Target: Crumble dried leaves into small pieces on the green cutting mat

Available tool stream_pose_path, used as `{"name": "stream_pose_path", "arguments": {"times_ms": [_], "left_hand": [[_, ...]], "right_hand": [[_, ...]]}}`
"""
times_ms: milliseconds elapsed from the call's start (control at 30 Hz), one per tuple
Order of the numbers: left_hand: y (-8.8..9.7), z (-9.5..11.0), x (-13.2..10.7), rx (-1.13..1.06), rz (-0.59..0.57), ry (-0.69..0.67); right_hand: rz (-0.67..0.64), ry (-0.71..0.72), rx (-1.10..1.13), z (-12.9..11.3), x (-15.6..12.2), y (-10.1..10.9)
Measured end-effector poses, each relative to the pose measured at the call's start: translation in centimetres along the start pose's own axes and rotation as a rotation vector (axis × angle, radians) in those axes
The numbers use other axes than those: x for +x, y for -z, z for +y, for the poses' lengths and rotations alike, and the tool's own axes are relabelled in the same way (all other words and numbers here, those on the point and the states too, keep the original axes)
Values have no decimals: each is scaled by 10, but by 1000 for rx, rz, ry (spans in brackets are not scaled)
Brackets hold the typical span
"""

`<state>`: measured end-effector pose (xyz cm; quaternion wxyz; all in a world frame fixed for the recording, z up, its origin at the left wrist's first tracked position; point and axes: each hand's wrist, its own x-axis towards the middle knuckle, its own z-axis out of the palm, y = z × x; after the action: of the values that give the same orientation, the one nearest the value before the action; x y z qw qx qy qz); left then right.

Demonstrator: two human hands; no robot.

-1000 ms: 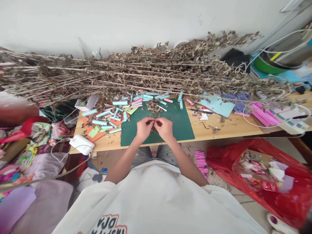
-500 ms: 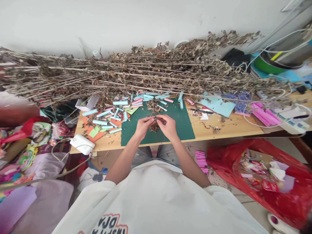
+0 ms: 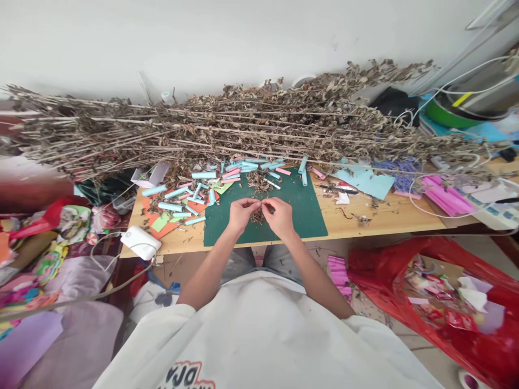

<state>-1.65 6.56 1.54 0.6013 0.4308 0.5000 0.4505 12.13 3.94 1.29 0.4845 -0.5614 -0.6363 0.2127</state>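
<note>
Below both hands (image 3: pixel 242 214), brown shriveled leaf bits (image 3: pixel 257 218).

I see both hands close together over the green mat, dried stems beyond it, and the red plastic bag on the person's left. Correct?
Not quite: the head view shows the red plastic bag on the person's right, not left. The rest holds: the left hand and right hand are close together over the green mat, with dried stems beyond it.
</note>
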Motion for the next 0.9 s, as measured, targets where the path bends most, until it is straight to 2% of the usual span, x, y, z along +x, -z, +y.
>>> {"name": "stream_pose_path", "arguments": {"times_ms": [133, 233, 300, 433, 500, 600, 733, 900], "left_hand": [[-6, -2, -3, 344, 80, -310], [-6, -2, -5, 516, 47, -493], [-4, -4, -4, 496, 43, -450], [-1, -8, 2, 235, 67, -169], [1, -10, 4, 114, 50, -108], [4, -12, 5, 30, 16, -112], [3, -13, 4, 42, -9, -134], [0, -12, 3, 107, -16, -125]], "right_hand": [[121, -44, -33, 0, -3, -12], [170, -106, -67, 7, -3, -15], [143, -114, -95, 13, -2, -12], [71, -86, -62, 18, -1, -2], [70, -86, -18, 15, -1, 1], [32, -97, 82, 9, -2, 2], [-10, -135, 242, 4, 0, 2], [11, -144, 161, 5, 1, 2]]}}
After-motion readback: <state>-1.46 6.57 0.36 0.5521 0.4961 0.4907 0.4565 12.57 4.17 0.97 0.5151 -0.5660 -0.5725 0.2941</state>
